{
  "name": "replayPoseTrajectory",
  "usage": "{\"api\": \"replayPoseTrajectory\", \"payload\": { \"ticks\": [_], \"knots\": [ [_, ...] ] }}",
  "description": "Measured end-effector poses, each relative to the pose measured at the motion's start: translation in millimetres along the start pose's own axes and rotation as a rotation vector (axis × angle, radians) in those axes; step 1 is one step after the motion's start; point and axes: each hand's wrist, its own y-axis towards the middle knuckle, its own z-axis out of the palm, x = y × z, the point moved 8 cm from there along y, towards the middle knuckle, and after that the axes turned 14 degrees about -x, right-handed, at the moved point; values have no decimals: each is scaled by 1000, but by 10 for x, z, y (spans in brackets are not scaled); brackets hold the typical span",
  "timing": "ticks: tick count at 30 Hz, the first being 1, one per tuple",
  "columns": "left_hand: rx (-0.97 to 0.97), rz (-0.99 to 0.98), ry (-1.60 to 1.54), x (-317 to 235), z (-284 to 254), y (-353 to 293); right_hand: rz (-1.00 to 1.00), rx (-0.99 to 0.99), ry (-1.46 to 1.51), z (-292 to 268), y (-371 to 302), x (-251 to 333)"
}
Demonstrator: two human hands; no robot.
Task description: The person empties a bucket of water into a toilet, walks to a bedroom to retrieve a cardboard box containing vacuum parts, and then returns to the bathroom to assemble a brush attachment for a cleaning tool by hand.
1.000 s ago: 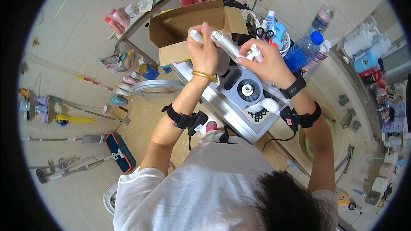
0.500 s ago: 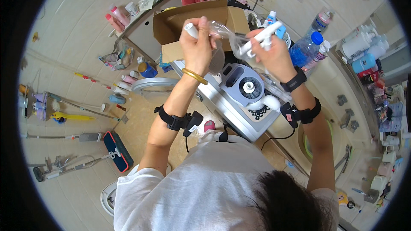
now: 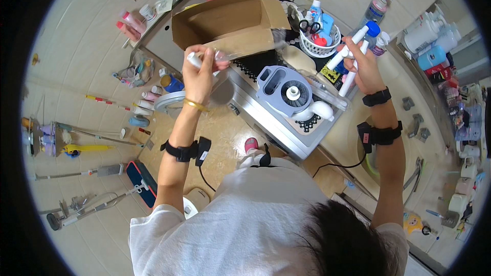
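My left hand [image 3: 200, 75] is closed round a short white tube [image 3: 194, 60] and a clear plastic bag [image 3: 248, 54], which stretches toward the cardboard box. My right hand [image 3: 364, 69] grips several white plastic tubes [image 3: 352, 51], held apart at different angles. Between and below the hands, a blue-grey plastic unit [image 3: 273, 88] with a round dark slotted basket and a white centre post sits on the machine top. Beside it lie a rounded white plastic part [image 3: 321, 110] and a part in clear wrapping [image 3: 332, 95].
An opened cardboard box [image 3: 220, 23] stands behind, next to a white basket [image 3: 317, 48] with scissors and bottles. The silver machine [image 3: 286, 140] has its round door [image 3: 171, 101] swung out. A sink [image 3: 388, 143] is at right; brooms and mops [image 3: 140, 181] hang at left.
My hands have moved apart, the left one leftward and the right one rightward with the white tubes. The clear bag has left the right hand and now trails from the left.
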Motion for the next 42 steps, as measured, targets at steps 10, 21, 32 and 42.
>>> {"api": "replayPoseTrajectory", "payload": {
  "ticks": [10,21,32,42],
  "knots": [
    [-73,-378,112,808,-510,-178,-263,244,-1348,77,137,-493],
    [-460,-756,-168,1706,-244,-245,-326,287,-1366,-114,388,-1023],
    [153,-567,243,1079,-59,-423,-355,700,-1291,1124,-573,-326],
    [358,-38,533,623,273,-679,-654,656,-1153,1106,-567,-194]
  ]
}}
